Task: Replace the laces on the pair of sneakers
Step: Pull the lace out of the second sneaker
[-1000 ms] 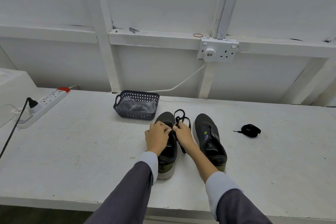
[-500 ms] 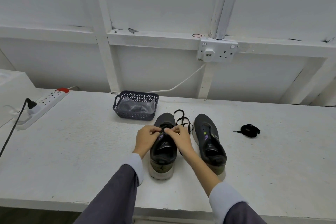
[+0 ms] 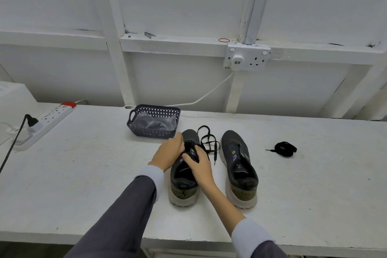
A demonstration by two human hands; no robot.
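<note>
Setting: white table (image 3: 83, 174) against a white panelled wall; person's two arms reach in from the near edge, in grey sleeves with pale cuffs.
Left sneaker (image 3: 183, 186): dark grey, pale sole, stands upright near the table's middle, heel at the near side, toe pointing far.
Right sneaker (image 3: 238, 165): same kind, just right of the first, parallel to it and not touching; no lace visible in its eyelets.
Black lace (image 3: 209, 142): runs out from the left sneaker's eyelet area and lies in loose loops on the table between the two toes, one tip pointing toward the near side.
Left hand (image 3: 169, 153): on the left flank of the left sneaker's forefoot; fingers curled in against the upper at the eyelet row, gripping the shoe.
Right hand (image 3: 201, 165): lies over the tongue and opening of the left sneaker, fingers bent, thumb across the tongue; the lace comes out from beneath them, but I cannot tell whether they pinch it.
Coiled lace (image 3: 285, 148): black bundle, well right of the right sneaker.
Basket (image 3: 154, 120): dark perforated plastic, just beyond the left sneaker's toe, crumpled clear plastic inside.
Power strip (image 3: 50, 119): white, far left on the table, one black plug in it.
Wall socket (image 3: 247, 56): on the wall rail, with a white cable trailing down behind the basket.
</note>
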